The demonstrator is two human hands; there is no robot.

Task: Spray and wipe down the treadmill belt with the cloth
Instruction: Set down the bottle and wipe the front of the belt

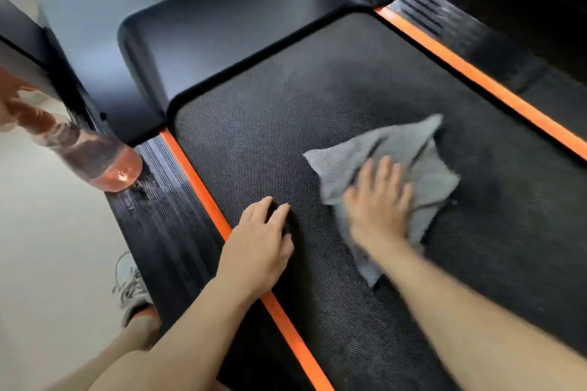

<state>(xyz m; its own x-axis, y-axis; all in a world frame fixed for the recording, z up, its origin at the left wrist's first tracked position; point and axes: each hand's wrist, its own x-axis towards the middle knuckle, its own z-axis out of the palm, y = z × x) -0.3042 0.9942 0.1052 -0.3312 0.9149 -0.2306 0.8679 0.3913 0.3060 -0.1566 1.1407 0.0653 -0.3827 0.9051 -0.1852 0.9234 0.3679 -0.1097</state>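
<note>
Your right hand (379, 200) lies flat, fingers spread, pressing the soft grey cloth (422, 149) onto the treadmill belt (286, 105). The cloth is crumpled into a rough triangle, near the middle of the belt's finely dimpled black rubber. Your left hand (260, 238) rests open and empty on the belt, just inside the smooth orange strip (197, 181). A clear plastic bottle (95, 155) of orange-pink liquid leans with its rounded base on the ribbed black side rail (165, 216). A grey shoe (133, 292) stands beside the rail.
</note>
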